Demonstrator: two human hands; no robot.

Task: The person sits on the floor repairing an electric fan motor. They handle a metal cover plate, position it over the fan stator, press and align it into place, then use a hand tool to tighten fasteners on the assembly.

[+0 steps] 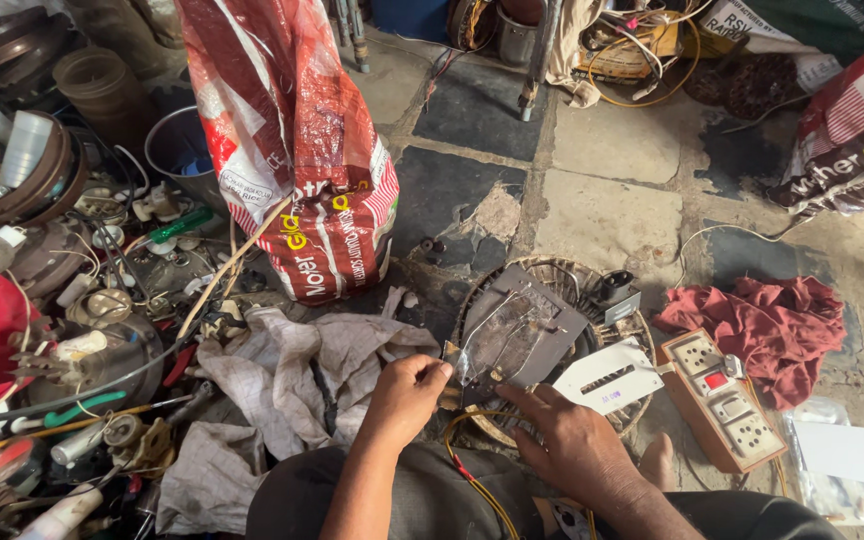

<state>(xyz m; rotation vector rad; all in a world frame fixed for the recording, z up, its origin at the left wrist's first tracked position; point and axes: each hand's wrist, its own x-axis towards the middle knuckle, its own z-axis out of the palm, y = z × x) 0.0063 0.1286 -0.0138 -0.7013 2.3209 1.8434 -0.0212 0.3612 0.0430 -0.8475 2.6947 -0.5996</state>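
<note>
My left hand (407,395) pinches the near left corner of a clear plastic bag (507,335) with thin wires inside. This bag lies on a dark grey flat plate (552,325) set over a round woven basket (577,275). Resting palm down at the bag's near edge is my right hand (567,440), its fingers touching the plate. A yellow and red wire (472,475) loops under both wrists. Beside my right hand, a white slotted plate (607,378) sits.
A red and white printed sack (297,140) stands behind. Crumpled grey cloth (292,370) lies left. A heap of motor parts, tools and wires (62,300) fills the left side. A socket board (722,400) and a maroon cloth (777,325) lie right.
</note>
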